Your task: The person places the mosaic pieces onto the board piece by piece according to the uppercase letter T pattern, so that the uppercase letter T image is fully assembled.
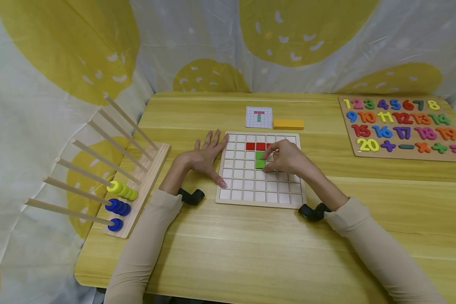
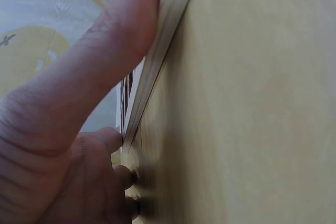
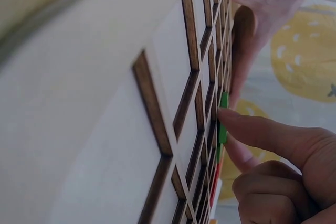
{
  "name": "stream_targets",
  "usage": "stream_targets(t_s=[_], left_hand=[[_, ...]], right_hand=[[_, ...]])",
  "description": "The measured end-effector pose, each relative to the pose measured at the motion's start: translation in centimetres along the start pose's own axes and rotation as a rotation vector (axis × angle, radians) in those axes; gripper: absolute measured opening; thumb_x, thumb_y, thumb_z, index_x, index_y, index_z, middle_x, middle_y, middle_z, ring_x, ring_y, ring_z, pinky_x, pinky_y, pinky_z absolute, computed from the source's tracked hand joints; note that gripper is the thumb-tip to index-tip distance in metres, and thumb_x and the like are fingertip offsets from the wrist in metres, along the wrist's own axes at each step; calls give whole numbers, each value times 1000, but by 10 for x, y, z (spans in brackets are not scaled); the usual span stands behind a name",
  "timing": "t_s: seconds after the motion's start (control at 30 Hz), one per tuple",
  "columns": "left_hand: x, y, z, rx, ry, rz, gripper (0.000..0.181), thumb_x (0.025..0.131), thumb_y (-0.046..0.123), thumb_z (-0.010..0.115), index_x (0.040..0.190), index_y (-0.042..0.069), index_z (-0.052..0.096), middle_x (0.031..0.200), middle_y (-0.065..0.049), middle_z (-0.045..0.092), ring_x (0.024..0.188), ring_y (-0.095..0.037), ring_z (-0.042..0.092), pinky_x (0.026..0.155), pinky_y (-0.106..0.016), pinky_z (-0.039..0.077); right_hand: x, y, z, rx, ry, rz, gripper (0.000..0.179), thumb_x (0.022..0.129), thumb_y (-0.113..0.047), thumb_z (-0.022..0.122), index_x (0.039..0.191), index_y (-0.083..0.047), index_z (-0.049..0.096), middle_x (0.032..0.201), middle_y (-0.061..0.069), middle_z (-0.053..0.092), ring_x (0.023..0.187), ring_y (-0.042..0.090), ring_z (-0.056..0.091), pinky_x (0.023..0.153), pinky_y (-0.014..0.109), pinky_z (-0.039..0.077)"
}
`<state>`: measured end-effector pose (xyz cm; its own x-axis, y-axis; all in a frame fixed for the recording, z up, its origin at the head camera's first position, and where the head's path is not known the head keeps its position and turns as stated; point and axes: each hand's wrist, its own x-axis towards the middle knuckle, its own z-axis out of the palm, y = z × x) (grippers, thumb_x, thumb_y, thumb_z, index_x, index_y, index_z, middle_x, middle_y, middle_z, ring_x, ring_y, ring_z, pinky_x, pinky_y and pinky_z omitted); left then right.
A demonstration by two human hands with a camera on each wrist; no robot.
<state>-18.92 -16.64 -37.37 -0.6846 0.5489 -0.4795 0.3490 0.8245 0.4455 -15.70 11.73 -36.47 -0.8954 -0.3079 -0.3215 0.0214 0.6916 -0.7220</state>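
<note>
A wooden grid board (image 1: 248,184) with pale square cells lies on the table. Red square tiles (image 1: 250,146) form a row in its upper part, the right end partly behind my right hand (image 1: 286,158). Green tiles (image 1: 260,155) run downward beneath that row. My right thumb and finger pinch a green tile (image 3: 223,124), which sits at the cells in the right wrist view. With fingers spread, my left hand (image 1: 205,158) rests along the board's left edge, its thumb at the lower left corner. In the left wrist view, that thumb (image 2: 118,35) presses the board's side.
Behind the board lie a pattern card (image 1: 265,124) showing a red and green T and an orange bar (image 1: 289,124). A peg stand (image 1: 148,173) with yellow and blue rings stands left. A number board (image 1: 395,155) lies at the right.
</note>
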Motion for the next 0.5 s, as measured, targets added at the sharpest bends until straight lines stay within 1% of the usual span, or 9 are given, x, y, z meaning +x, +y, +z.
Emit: stream_targets(t_s=[0.2,0.5], left_hand=[[1,-1,0,7,6,-6,154,69,54,94,164,18,-22,166,-15,-37,153,-34,-38,122,-67,-21],[0,1,1,11,5,-8,154,68,55,94,164,18,-21,166,-15,-37,153,-34,-38,122,-66,-21]], right_hand=[[0,0,0,20,0,5,27,79,-7,88,103,-4,77,55,-3,41,56,14,39,60,30,34],[0,4,2,67,-6,3,29,79,-8,89,105,-6,78,54,-4,34,54,12,32,56,27,27]])
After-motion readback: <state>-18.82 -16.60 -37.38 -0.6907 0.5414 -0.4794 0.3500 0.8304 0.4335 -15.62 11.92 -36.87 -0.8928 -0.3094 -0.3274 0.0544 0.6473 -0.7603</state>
